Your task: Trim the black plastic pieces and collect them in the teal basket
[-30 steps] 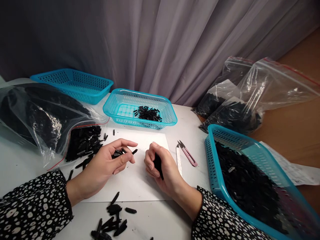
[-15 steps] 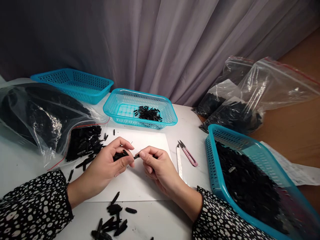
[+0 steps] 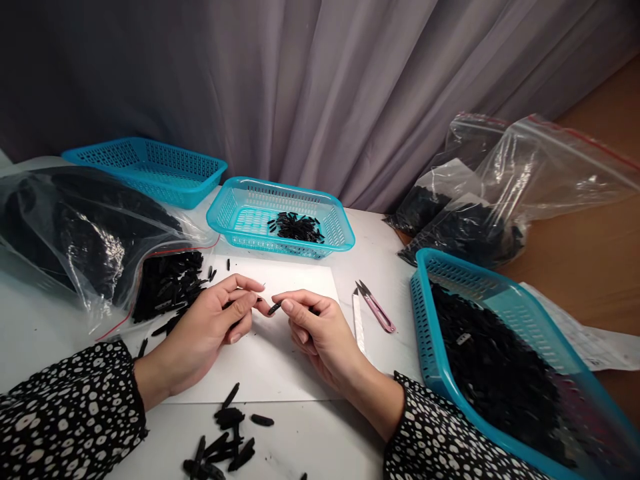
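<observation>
Above the white sheet [image 3: 290, 373], my left hand [image 3: 215, 327] is curled round black pieces, partly hidden by its fingers. My right hand [image 3: 320, 333] pinches a small black piece [image 3: 275, 308] between thumb and forefinger, close to the left fingertips. Something dark also shows behind the right fingers. Left of the sheet lies a pile of black pieces [image 3: 170, 280], spilling from the mouth of a large clear bag [image 3: 85, 233]. More loose black pieces [image 3: 230, 419] lie in front of the sheet.
A blue basket [image 3: 345, 227] behind the sheet holds small black pieces. Another blue basket [image 3: 200, 190] stands at the back left. At right are a full blue basket [image 3: 425, 313], clear bags [image 3: 525, 167], pink-handled snips [image 3: 377, 308] and a white strip [image 3: 359, 323].
My left thumb and fingers have shifted over the pieces, which now show less. The small piece in my right fingers now shows more clearly, tilted upward.
</observation>
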A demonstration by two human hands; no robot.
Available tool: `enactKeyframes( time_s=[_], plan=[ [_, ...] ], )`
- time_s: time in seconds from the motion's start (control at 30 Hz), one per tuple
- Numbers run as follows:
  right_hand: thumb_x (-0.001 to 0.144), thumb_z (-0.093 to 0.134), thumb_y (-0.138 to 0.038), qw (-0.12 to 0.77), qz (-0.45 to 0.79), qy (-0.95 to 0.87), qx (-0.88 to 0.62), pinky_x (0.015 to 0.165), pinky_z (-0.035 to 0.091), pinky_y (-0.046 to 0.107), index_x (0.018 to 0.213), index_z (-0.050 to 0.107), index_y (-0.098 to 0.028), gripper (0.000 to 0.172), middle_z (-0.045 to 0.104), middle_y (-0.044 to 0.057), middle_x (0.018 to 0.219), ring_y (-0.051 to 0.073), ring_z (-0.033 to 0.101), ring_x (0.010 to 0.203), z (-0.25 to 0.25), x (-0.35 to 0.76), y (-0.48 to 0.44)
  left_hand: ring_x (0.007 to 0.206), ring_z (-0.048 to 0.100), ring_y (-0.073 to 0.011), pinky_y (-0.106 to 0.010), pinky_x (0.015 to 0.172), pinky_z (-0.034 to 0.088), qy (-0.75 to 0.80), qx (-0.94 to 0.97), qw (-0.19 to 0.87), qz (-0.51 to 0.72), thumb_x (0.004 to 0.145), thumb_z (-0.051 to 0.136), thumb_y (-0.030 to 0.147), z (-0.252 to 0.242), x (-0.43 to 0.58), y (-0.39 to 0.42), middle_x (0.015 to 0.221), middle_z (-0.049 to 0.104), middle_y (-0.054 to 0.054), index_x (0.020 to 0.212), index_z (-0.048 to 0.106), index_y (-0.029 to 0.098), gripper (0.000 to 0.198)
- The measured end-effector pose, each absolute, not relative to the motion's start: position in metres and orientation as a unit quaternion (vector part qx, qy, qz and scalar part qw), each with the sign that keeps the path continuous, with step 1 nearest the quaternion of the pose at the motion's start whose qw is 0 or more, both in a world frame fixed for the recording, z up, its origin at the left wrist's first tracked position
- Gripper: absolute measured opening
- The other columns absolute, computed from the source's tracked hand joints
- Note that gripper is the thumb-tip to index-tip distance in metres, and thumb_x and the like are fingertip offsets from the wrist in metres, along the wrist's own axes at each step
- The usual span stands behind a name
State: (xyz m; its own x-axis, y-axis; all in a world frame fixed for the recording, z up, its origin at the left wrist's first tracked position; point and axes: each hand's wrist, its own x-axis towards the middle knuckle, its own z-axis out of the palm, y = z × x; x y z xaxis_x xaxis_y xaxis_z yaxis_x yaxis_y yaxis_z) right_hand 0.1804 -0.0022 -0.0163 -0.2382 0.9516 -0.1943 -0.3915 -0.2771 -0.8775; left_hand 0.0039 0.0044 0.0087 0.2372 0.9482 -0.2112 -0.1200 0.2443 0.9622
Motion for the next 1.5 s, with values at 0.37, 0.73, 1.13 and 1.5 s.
enactKeyframes(
  time_s=[0.37, 0.73, 1.13, 1.5],
  plan=[
    [0.073, 0.082, -0.038, 0.480, 0.710, -0.346, -0.382, 0.038, 0.009, 0.022, 0.092, 0.076, -0.017, 0.029, 0.039, -0.011, 0.041, 0.004, 0.021, 0.037, -0.016, 0.182, -0.001, 0.048, 0.033, -0.0045, -0.024, 0.051, 0.026, 0.458, 0.467, 0.639, 0.405, 0.084, 0.072, 0.036, 0.011, 0.004, 0.004, 0.078, 0.071, -0.002, 0.083, 0.070, 0.017, 0.019],
    [0.083, 0.069, -0.047, 0.493, 0.722, -0.317, -0.368, 0.035, 0.014, 0.019, 0.064, 0.047, -0.020, 0.039, 0.047, -0.009, 0.044, 0.003, 0.022, 0.033, -0.014, 0.180, -0.002, 0.049, 0.038, -0.0079, -0.025, 0.052, 0.026, 0.468, 0.474, 0.629, 0.401, 0.080, 0.074, 0.036, 0.010, 0.005, 0.003, 0.072, 0.071, -0.003, 0.085, 0.066, 0.018, 0.020],
    [0.077, 0.080, -0.041, 0.496, 0.627, -0.433, -0.417, 0.041, 0.020, 0.022, 0.077, 0.075, -0.020, 0.022, 0.043, -0.008, 0.049, 0.006, 0.028, 0.043, -0.017, 0.180, -0.005, 0.052, 0.037, -0.0059, -0.023, 0.048, 0.024, 0.462, 0.489, 0.626, 0.395, 0.081, 0.074, 0.035, 0.010, 0.005, 0.002, 0.067, 0.055, 0.005, 0.083, 0.067, 0.018, 0.018],
    [0.077, 0.081, -0.034, 0.521, 0.645, -0.396, -0.395, 0.040, 0.016, 0.022, 0.090, 0.079, -0.023, 0.017, 0.042, -0.008, 0.050, 0.005, 0.027, 0.044, -0.021, 0.181, -0.003, 0.056, 0.043, -0.0070, -0.021, 0.051, 0.029, 0.471, 0.421, 0.663, 0.402, 0.093, 0.059, 0.031, 0.006, 0.005, 0.003, 0.081, 0.066, -0.001, 0.105, 0.061, 0.018, 0.018]
  ],
)
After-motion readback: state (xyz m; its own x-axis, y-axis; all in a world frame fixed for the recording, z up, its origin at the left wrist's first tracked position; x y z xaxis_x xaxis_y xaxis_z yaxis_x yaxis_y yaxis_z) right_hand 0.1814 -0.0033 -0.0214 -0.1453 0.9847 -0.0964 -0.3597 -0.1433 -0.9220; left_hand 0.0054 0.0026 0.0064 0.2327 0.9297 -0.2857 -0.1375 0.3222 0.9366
